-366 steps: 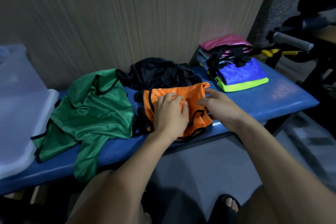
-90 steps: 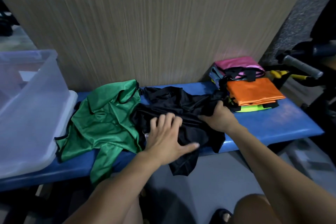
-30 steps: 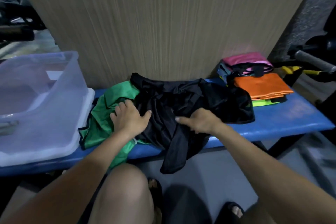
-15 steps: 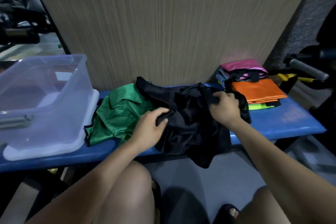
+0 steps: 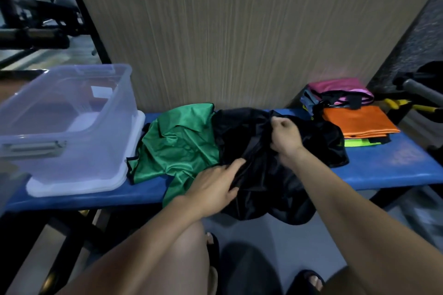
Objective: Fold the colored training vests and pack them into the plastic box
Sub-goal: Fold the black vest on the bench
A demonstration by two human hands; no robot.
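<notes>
A crumpled black vest (image 5: 268, 170) lies on the middle of the blue bench (image 5: 395, 167), part of it hanging over the front edge. My left hand (image 5: 215, 187) pinches its near left part. My right hand (image 5: 285, 136) grips a fold of it near the top, fist closed. A green vest (image 5: 177, 143) lies rumpled to the left, partly under the black one. At the right end sits a stack of folded vests with an orange one (image 5: 357, 121) on top and a pink one (image 5: 335, 85) behind. The clear plastic box (image 5: 72, 127) stands open at the left end.
A wood-grain wall panel (image 5: 239, 31) rises right behind the bench. Dark gym equipment with a grey handle (image 5: 422, 90) and yellow parts stands at the far right. More dark equipment shows at the upper left. My knees and sandalled feet are below the bench.
My left hand has moved down and right along the black vest's near edge. My right hand has shifted left and closed into a fist on the cloth.
</notes>
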